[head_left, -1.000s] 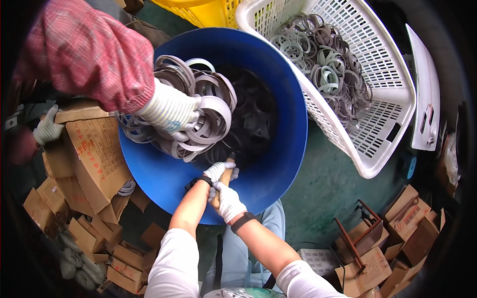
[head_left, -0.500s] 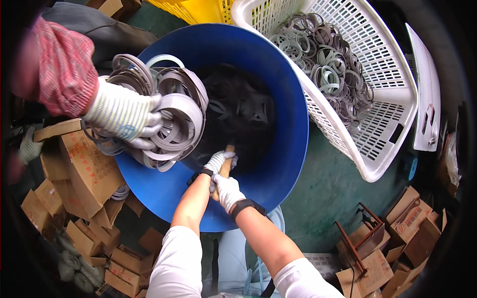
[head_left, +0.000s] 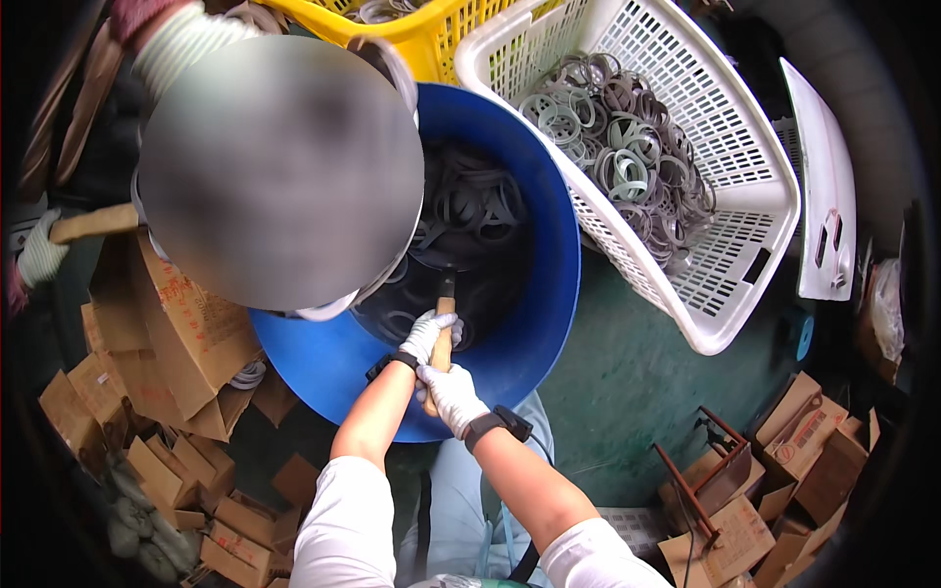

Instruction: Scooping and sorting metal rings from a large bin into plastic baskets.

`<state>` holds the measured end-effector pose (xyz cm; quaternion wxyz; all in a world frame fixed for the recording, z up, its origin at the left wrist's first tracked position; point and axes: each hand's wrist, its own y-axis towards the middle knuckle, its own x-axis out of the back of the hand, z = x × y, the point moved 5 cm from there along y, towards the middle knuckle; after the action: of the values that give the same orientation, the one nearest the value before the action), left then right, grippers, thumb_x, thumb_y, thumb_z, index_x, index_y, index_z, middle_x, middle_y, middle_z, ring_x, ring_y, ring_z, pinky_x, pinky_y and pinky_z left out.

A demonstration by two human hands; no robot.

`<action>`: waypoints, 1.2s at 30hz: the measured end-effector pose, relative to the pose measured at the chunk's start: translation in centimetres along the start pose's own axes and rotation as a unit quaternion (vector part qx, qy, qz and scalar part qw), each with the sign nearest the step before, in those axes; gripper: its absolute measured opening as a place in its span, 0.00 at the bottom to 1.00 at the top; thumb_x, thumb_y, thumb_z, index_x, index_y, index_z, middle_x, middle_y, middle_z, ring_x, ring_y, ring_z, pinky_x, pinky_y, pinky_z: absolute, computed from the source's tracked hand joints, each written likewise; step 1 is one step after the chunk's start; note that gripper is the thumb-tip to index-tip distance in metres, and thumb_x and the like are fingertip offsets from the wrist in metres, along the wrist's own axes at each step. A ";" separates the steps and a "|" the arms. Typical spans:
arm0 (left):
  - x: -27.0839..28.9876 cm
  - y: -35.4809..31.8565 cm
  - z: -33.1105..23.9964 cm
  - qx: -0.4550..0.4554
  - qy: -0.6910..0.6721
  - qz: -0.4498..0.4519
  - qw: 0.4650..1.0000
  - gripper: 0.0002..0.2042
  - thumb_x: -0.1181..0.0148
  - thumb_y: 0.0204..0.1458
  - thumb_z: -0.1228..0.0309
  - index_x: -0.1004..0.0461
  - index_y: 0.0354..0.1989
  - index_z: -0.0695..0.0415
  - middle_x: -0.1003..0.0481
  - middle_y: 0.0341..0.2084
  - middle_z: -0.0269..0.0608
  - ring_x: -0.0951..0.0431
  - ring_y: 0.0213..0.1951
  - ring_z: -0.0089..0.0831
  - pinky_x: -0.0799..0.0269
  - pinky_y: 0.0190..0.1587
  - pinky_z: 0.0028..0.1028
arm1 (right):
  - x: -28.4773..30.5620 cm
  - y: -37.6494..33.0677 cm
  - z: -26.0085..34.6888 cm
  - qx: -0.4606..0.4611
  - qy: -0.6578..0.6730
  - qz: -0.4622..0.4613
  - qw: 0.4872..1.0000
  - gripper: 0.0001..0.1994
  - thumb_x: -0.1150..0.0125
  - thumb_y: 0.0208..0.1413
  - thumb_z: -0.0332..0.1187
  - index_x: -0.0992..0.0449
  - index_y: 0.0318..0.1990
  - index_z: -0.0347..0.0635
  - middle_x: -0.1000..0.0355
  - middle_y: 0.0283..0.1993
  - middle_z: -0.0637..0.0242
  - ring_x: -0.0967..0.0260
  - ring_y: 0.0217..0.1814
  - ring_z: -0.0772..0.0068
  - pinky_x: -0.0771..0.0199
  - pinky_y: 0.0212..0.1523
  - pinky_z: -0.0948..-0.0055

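Both my hands wear white gloves and are closed on one wooden handle (head_left: pixel 444 355). My left hand (head_left: pixel 425 335) grips it higher up, and my right hand (head_left: pixel 454 397) grips near its lower end. The handle's far end has a dark metal part that goes down among the rings; the tool's head is hidden. Flat grey rings (head_left: pixel 475 204) lie loose in the dark inside of a big blue drum (head_left: pixel 549 265). A large blurred round patch covers the drum's left side, and ring edges (head_left: pixel 387 64) show around it.
A co-worker's gloved hand (head_left: pixel 196 44) is at the upper left; another gloved hand (head_left: pixel 41 253) holds a wooden handle (head_left: pixel 96 223). A white basket (head_left: pixel 755 235) of rings stands right of the drum, with a yellow crate (head_left: pixel 431 44) behind. Cardboard boxes (head_left: pixel 196 333) lie left; more lie lower right.
The co-worker's gloved hand has moved up and away from the drum's left side, where a blurred patch now shows. A wooden handle has come into view at far left. My grip stays the same.
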<state>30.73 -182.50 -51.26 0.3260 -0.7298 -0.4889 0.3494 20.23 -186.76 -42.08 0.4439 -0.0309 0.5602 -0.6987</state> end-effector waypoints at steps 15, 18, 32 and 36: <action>-1.6 -8.6 -0.7 -0.030 -0.020 -0.020 0.999 0.11 0.38 0.52 0.67 0.33 0.38 0.55 0.28 0.24 0.36 0.28 0.22 0.25 0.28 0.26 0.25 | -0.3 -7.7 -1.9 0.021 -0.074 0.027 0.997 0.11 0.40 0.50 0.32 0.33 0.35 0.37 0.31 0.24 0.66 0.34 0.19 0.75 0.33 0.21 0.75; -1.9 -10.3 -0.6 -0.045 -0.046 -0.020 0.998 0.10 0.38 0.51 0.69 0.33 0.37 0.55 0.28 0.24 0.36 0.28 0.22 0.25 0.27 0.26 0.25 | -0.3 -9.6 -2.1 0.028 -0.081 0.031 0.996 0.11 0.39 0.50 0.33 0.33 0.34 0.38 0.31 0.25 0.66 0.35 0.19 0.75 0.33 0.22 0.75; -1.7 -11.0 -0.6 0.041 0.012 -0.015 0.999 0.12 0.35 0.47 0.65 0.32 0.30 0.55 0.30 0.19 0.36 0.29 0.18 0.28 0.27 0.22 0.30 | -0.6 -11.4 -3.7 0.064 -0.115 0.006 0.991 0.13 0.39 0.49 0.33 0.33 0.37 0.35 0.30 0.25 0.65 0.33 0.17 0.75 0.32 0.20 0.75; -2.6 -12.4 0.2 0.015 0.016 -0.045 0.999 0.12 0.36 0.48 0.66 0.33 0.32 0.55 0.30 0.20 0.36 0.29 0.18 0.28 0.27 0.20 0.31 | 0.9 -11.9 -4.3 0.067 -0.119 0.017 0.991 0.14 0.38 0.48 0.34 0.33 0.38 0.36 0.30 0.24 0.66 0.33 0.17 0.75 0.32 0.20 0.74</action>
<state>23.86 -181.09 -40.75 0.3599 -0.7074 -0.5110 0.3300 10.36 -184.35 -34.41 0.5200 -0.0750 0.4560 -0.7183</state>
